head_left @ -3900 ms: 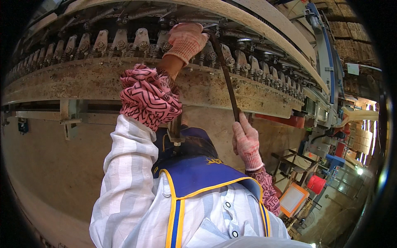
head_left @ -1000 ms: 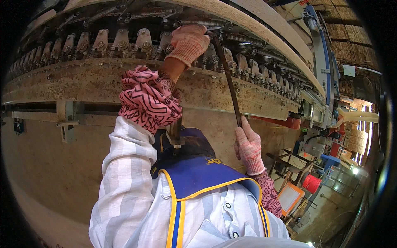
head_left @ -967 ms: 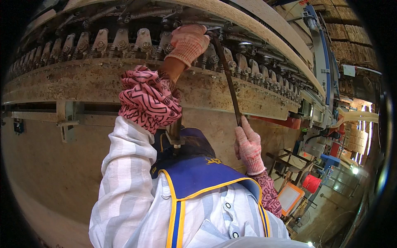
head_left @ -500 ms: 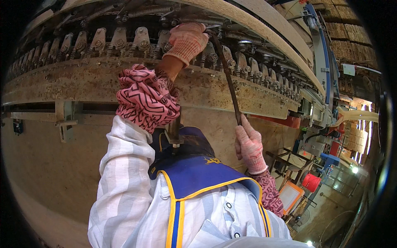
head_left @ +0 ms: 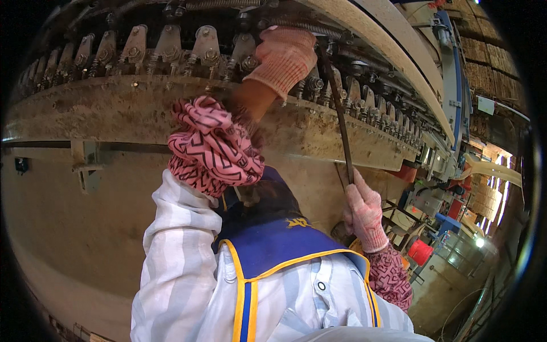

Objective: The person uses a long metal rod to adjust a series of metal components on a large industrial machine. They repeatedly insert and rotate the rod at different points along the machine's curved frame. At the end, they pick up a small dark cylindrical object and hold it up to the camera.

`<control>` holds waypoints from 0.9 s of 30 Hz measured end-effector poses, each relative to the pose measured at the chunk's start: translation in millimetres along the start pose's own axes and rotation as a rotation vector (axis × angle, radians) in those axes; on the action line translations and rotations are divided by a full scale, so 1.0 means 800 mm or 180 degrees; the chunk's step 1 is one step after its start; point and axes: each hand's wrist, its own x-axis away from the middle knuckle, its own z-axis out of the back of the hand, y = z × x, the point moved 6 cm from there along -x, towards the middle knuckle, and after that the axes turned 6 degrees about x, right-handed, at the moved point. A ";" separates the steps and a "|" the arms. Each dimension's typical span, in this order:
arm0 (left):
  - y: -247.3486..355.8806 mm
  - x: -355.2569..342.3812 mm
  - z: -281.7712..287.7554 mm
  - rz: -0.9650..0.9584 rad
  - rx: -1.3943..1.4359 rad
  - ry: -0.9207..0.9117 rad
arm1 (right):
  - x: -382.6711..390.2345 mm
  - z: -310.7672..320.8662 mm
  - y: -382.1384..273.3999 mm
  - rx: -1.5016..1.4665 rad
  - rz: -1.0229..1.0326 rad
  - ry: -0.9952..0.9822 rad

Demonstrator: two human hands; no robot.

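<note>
My left hand (head_left: 288, 60), in a pink-and-white knit glove, reaches into a row of bolted metal brackets (head_left: 205, 44) with small springs. Its fingers are mostly hidden behind the hand, so their grip cannot be made out. Lower right, my right hand (head_left: 366, 214), gloved alike, is closed round the lower end of a long dark metal bar (head_left: 342, 117). The bar slants up to the machine, its upper end among the parts just right of my left hand.
A rusty, dusty machine beam (head_left: 125, 108) runs across in front of me below the brackets. Coil springs (head_left: 225, 4) stretch along the top. A pale curved rail (head_left: 399, 54) crosses the upper right. Farther right are a red bucket (head_left: 420, 251) and workshop equipment.
In the picture, both hands and the bar have shifted right, the right hand also slightly lower. The machine parts have shifted too. My right hand still grips the bar.
</note>
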 end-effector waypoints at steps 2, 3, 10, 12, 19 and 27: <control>0.018 0.003 -0.007 -0.0074 -0.0015 0.0029 | -0.002 -0.008 0.002 -0.0012 -0.0024 0.0144; 0.014 0.002 -0.016 -0.0011 -0.0207 0.0180 | -0.002 -0.015 0.001 -0.0126 -0.0056 0.0132; -0.005 -0.019 -0.009 0.0273 -0.0307 0.0259 | -0.004 -0.018 0.006 -0.0978 0.0312 -0.0289; 0.004 -0.018 0.002 0.0328 -0.0416 0.0049 | 0.001 -0.019 0.006 -0.0966 0.0421 -0.0291; -0.004 -0.015 -0.005 0.0463 -0.0465 0.0238 | -0.010 -0.029 0.048 -0.0537 0.0587 0.0123; -0.004 -0.010 -0.001 0.0297 -0.0326 0.0167 | -0.004 -0.030 0.033 -0.0490 0.0631 0.0191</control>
